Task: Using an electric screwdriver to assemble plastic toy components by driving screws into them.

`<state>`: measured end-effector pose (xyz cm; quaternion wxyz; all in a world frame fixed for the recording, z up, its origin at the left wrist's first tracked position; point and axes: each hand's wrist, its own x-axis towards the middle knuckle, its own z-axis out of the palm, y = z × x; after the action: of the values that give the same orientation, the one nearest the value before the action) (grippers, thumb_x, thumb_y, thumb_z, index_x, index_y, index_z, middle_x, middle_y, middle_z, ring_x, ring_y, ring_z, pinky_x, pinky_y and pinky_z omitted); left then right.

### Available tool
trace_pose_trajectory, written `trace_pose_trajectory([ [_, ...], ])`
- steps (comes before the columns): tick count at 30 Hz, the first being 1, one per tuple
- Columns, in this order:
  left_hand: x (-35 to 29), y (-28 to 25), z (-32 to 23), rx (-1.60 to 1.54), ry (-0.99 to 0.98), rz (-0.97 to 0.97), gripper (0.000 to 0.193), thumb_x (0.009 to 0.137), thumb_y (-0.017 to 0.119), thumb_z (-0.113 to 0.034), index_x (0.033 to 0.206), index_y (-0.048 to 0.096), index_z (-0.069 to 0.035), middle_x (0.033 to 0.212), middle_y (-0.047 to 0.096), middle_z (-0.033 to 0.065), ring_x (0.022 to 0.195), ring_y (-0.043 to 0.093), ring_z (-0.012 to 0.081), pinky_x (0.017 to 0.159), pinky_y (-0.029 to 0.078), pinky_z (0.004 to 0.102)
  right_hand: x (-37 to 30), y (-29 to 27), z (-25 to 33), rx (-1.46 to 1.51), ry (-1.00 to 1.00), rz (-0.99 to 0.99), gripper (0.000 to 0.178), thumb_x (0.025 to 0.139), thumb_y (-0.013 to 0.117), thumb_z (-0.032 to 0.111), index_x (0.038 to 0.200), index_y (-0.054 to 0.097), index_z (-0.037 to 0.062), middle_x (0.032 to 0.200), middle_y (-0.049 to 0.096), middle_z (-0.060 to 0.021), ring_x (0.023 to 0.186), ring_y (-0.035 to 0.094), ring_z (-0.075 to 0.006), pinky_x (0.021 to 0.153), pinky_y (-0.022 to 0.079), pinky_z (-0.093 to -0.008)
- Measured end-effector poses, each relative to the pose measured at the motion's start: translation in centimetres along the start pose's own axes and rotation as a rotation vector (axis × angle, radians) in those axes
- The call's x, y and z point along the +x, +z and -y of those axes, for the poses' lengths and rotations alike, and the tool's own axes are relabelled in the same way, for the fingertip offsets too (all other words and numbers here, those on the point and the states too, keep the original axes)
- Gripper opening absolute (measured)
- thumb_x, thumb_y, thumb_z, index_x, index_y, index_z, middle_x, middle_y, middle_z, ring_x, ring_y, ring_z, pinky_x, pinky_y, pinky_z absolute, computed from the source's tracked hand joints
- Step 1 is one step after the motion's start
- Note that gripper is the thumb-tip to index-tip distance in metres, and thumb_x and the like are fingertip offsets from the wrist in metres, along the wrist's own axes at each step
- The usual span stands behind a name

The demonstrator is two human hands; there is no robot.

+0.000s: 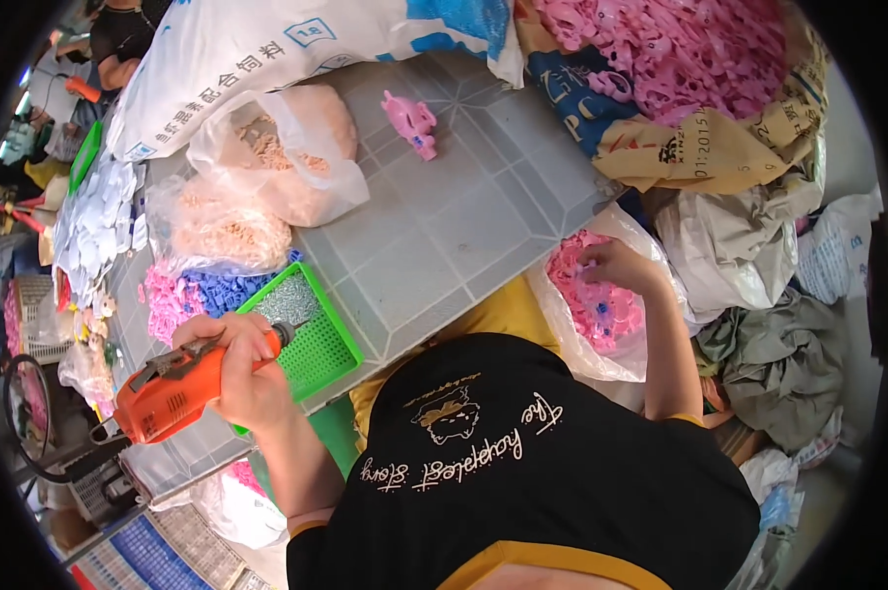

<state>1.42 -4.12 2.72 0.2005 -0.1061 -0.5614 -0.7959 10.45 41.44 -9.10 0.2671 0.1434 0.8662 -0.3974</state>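
Observation:
My left hand [242,369] is wrapped round an orange electric screwdriver [164,401]. Its dark bit end points right, over a green perforated basket [328,356] with small silver screws [291,298] in its far part. My right hand [621,267] reaches into a clear plastic bag [616,366] of pink plastic parts [586,313], some with blue bits. Its fingers are bent and a little apart just above the parts; I see nothing clearly held. A lone pink toy-shaped piece [409,123] lies on the grey tabletop [444,221].
Bags of peach-coloured small parts [232,231] lie left of the middle, near piles of blue parts [229,290] and pink parts [169,303]. A large white sack [237,69] lies behind them. At the far right stands a brown sack [699,157] of pink pieces.

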Motion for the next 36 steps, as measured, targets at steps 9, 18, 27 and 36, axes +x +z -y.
trace_pose_trajectory([
  [9, 0.5, 0.4, 0.7, 0.025, -0.002, 0.049, 0.030, 0.075, 0.052, 0.007, 0.103, 0.048, -0.002, 0.061, 0.048, 0.0061, 0.052, 0.048, 0.0160, 0.062, 0.047, 0.0350, 2.8, 9.4, -24.1, -0.488, 0.262, 0.060, 0.043, 0.066, 0.068, 0.015, 0.108, 0.069, 0.0051, 0.097, 0.070, -0.0207, 0.094, 0.067, -0.0331, 0.080, 0.053, -0.0411],
  [18, -0.2, -0.5, 0.6, -0.007, 0.002, 0.047, 0.028, 0.076, 0.053, 0.007, 0.102, 0.047, -0.001, 0.061, 0.049, 0.0064, 0.051, 0.049, 0.0163, 0.059, 0.047, 0.0343, 1.0, -1.2, 15.7, 0.197, -0.292, 0.308, 0.026, 0.087, 0.069, 0.027, 0.092, 0.067, 0.0015, 0.084, 0.069, -0.0066, 0.078, 0.064, -0.0138, 0.072, 0.051, -0.0307],
  [27, -0.5, -4.0, -1.2, 0.052, 0.058, 0.043, 0.029, 0.075, 0.054, 0.013, 0.100, 0.048, 0.001, 0.067, 0.054, 0.0081, 0.055, 0.053, 0.0162, 0.058, 0.048, 0.0315, 18.2, -0.5, 26.3, -0.303, -0.548, -0.636, 0.047, 0.080, 0.071, 0.036, 0.109, 0.061, 0.0001, 0.101, 0.066, -0.0229, 0.096, 0.065, -0.0369, 0.084, 0.051, -0.0424],
  [36, -1.8, -8.0, -1.1, 0.230, -0.077, -0.133, 0.027, 0.074, 0.057, 0.016, 0.096, 0.053, 0.002, 0.071, 0.057, 0.0092, 0.056, 0.055, 0.0126, 0.049, 0.040, 0.0229, 16.2, 0.2, 22.3, -0.307, -0.501, -0.609, 0.022, 0.087, 0.062, 0.020, 0.099, 0.060, 0.0018, 0.092, 0.065, -0.0227, 0.087, 0.064, -0.0343, 0.076, 0.050, -0.0369],
])
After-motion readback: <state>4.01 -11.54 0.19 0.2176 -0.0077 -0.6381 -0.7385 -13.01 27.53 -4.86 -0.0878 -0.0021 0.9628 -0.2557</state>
